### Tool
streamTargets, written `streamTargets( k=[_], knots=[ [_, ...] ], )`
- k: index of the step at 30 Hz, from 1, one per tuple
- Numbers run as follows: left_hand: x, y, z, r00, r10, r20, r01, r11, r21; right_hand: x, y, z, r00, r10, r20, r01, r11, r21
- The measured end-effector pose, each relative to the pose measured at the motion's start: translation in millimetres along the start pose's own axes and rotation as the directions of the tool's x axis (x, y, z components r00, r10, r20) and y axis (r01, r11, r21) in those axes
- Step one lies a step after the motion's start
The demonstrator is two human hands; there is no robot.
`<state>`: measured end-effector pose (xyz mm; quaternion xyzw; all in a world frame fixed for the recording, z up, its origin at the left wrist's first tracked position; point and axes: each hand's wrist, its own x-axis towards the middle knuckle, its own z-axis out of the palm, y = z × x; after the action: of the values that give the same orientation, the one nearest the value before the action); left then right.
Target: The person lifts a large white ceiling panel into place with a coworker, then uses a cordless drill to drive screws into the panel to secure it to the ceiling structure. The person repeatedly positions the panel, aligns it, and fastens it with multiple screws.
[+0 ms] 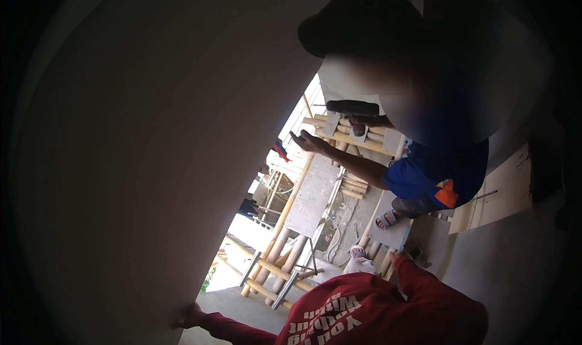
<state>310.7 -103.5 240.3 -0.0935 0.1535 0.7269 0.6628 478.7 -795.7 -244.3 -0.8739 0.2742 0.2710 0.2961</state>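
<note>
At the lower left, my left hand point(193, 315) touches the lower edge of a large dark, flat surface point(133, 163); shadow hides how its fingers lie. My right hand point(398, 258), past the end of my red sleeve, is low beside the planks near my feet. Its fingers are too small and dim to read. A small dark, squarish thing point(416, 252) is next to it, and whether I hold it cannot be made out. My red shirt point(382, 315) with pale print fills the bottom.
A co-worker in a blue shirt point(436, 169) and dark hat stands at right, one hand point(310, 142) reaching left, the other by a dark tool point(353, 107). Below are bamboo poles point(276, 242), a grey board point(312, 196) and cords on the floor. Bright daylight shows behind the scaffold.
</note>
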Motion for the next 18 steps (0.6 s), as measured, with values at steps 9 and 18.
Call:
streamTargets(
  k=[9,18],
  knots=[
    [-11.4,1.0,0.7,0.998,0.026,0.052,-0.028,0.999,0.046,-3.9,100.0,3.8,0.997,0.042,-0.061,-0.043,0.999,-0.016],
    [-25.9,3.7,8.7,0.981,-0.083,0.173,0.083,0.997,0.008,-42.6,-2.1,30.9,0.977,-0.198,0.082,0.169,0.945,0.28]
  ],
)
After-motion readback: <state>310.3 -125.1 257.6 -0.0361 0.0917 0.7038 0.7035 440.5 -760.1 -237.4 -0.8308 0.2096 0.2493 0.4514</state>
